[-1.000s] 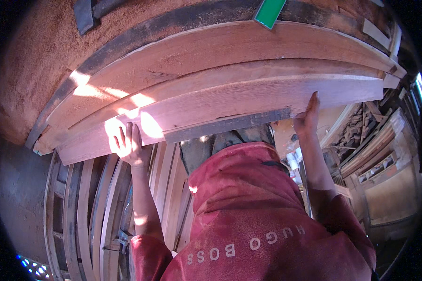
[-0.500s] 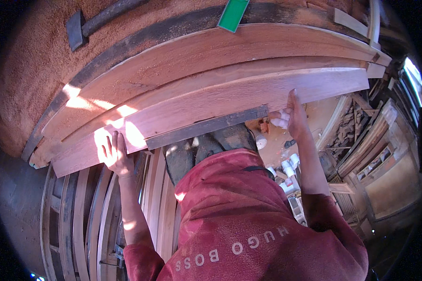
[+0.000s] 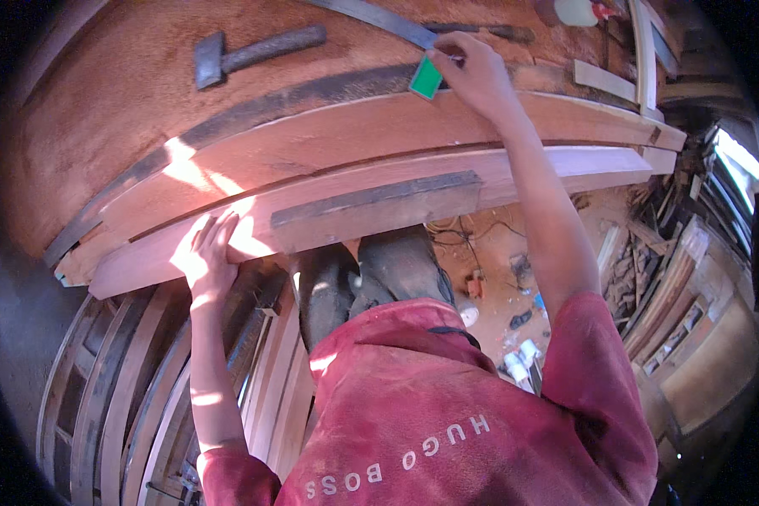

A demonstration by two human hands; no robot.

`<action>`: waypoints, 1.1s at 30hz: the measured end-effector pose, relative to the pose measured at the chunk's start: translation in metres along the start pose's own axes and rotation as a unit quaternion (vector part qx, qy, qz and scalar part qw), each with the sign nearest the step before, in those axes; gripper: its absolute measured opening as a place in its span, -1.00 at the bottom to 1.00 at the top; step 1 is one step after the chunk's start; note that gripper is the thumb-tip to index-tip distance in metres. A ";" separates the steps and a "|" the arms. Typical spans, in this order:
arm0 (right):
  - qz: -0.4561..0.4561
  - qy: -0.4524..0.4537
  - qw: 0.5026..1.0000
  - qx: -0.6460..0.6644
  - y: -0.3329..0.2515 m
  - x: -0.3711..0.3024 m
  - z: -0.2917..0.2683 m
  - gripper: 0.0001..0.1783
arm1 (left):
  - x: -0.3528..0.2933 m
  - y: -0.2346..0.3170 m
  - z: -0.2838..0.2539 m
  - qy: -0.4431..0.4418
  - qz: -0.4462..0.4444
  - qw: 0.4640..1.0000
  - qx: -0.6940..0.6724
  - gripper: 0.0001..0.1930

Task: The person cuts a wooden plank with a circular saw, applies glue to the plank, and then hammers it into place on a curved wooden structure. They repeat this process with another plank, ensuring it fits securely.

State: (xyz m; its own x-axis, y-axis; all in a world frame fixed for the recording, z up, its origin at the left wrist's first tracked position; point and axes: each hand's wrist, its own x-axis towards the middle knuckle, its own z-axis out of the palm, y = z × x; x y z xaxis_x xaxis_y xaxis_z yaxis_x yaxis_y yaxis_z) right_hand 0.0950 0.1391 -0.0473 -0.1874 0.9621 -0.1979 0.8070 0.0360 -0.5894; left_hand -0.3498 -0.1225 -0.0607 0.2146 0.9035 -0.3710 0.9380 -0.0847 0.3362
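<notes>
A long pale reddish plank [image 3: 548,166] lies along the near edge of the bench, with a shorter dark-edged piece of wood [image 3: 379,202] against its near side. My left hand [image 3: 207,257] rests on the plank's left part in a patch of sunlight, its fingers stretched over the top. Farther off, my right hand [image 3: 476,76] has its thumb and fingers closed on a try square [image 3: 427,78] with a green, grey-rimmed handle. The square's metal blade runs away to the upper left. Part of the right hand's grip is hidden behind its own knuckles.
A hammer [image 3: 257,57] lies on the sawdust-covered bench [image 3: 126,101]. Short wood offcuts [image 3: 605,82] and a white bottle [image 3: 575,12] are at the back right. Several boards [image 3: 135,371] stand below at the left. Scrap wood [image 3: 641,261] is piled on the right.
My right hand has left the plank's right part and reached up and away to grip the try square. My left hand's fingers have come down onto the plank. The view has shifted, showing more bench.
</notes>
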 end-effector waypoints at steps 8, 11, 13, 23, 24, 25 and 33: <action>-0.247 0.027 0.940 -0.233 -0.114 0.072 0.148 -0.58 | 0.019 -0.020 -0.011 -0.029 0.027 0.998 -0.039 -0.41; -0.228 -0.043 0.904 -0.360 -0.134 0.092 0.194 -0.56 | 0.025 -0.015 -0.019 -0.080 0.011 0.996 -0.032 -0.37; -0.170 -0.158 0.884 -0.406 -0.178 0.106 0.182 -0.53 | 0.023 -0.022 -0.018 -0.087 0.023 0.995 -0.030 -0.31; -0.025 0.024 0.997 -0.064 -0.212 -0.077 0.114 -0.47 | 0.026 -0.012 -0.009 0.021 0.095 0.977 -0.192 0.06; 0.036 0.028 0.999 -0.017 -0.220 -0.106 0.107 -0.48 | 0.032 -0.003 -0.011 0.039 0.114 0.976 -0.181 0.02; 0.094 0.032 0.995 0.031 -0.223 -0.126 0.101 -0.49 | 0.037 0.007 -0.015 0.060 0.131 0.975 -0.168 -0.01; 0.215 0.091 0.972 -0.003 -0.215 -0.237 0.115 -0.55 | 0.046 0.013 -0.008 0.062 0.141 0.977 -0.145 -0.17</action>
State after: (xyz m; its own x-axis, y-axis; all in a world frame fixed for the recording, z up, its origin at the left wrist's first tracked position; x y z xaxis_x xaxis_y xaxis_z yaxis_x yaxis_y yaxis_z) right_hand -0.0985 -0.1277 0.0365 0.2703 0.9200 -0.2838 0.7915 -0.3802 -0.4785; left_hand -0.3299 -0.0787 -0.0664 0.4028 0.9065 -0.1267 0.7250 -0.2315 0.6487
